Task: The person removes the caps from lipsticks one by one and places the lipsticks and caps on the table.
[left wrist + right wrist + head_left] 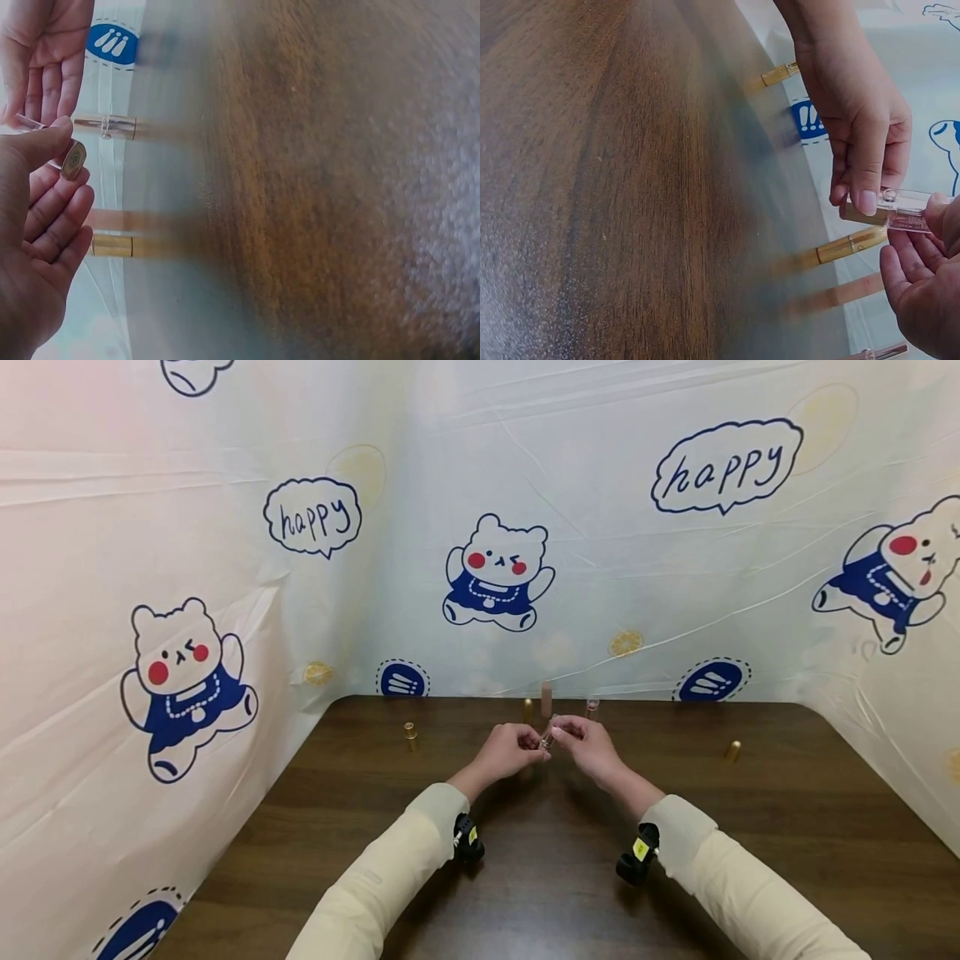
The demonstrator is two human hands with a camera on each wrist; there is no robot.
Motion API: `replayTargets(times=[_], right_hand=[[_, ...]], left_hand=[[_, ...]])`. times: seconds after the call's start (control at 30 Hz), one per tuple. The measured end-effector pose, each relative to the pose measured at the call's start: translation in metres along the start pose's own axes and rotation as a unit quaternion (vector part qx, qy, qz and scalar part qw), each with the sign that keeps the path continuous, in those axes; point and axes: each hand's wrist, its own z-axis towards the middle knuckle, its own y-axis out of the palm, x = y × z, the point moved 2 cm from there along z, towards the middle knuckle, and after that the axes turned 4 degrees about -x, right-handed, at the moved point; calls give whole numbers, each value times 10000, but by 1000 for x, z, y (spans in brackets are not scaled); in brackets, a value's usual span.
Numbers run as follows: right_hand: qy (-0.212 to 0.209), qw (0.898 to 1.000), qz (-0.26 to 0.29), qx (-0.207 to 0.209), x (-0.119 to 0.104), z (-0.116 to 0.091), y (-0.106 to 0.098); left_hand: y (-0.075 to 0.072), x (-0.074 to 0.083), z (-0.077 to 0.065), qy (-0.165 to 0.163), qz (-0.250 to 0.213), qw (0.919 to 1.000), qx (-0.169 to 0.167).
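Observation:
Both hands meet over the far middle of the table at one lipstick (864,214), a tube with a gold base and a clear cap (909,201). My left hand (510,752) pinches the gold base between thumb and fingers. At the other end, my right hand (588,747) pinches the clear cap. The lipstick is tilted, its round base end facing the left wrist camera. Beyond the hands stand a gold tube (528,710), a pink tube (546,700) and a clear-topped tube (592,708).
Toward the left of the brown wooden table (555,877) stands another gold tube (411,737). A short gold tube (732,750) stands at the right. Printed fabric (600,585) encloses the table at the back and sides.

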Motion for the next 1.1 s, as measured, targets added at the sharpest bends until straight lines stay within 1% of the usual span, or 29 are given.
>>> replayTargets(times=[0.27, 0.33, 0.43, 0.5, 0.6, 0.73, 0.83, 1.0, 1.1], right_hand=[[-19, 10000, 17, -7, -1, -1, -1], [-33, 10000, -65, -1, -1, 0, -1], [-104, 9996, -187, 162, -3, 1, -5], [-154, 9990, -287, 310, -5, 2, -9], [-177, 9983, -215, 505, -7, 3, -16], [-323, 9976, -152, 599, -8, 3, -24], [-438, 9972, -82, 596, -6, 4, -27], [-208, 9984, -13, 534, -3, 5, -29], [-123, 9985, -95, 534, -4, 4, -31]], left_hand=[[-1, 3, 0, -50, -14, 10000, 9], [-1, 4, 0, -40, -11, 10000, 7], [-1, 3, -1, -31, 22, 10000, -1], [-1, -1, -2, -87, 84, 9999, -2], [-2, -6, -5, -200, 210, 9995, 93], [-5, -11, -7, -245, 215, 9991, 256], [-6, -11, -7, -261, 116, 9993, 243], [-6, -10, -7, -289, 65, 9993, 230], [-5, -12, -8, -257, 35, 9993, 278]])
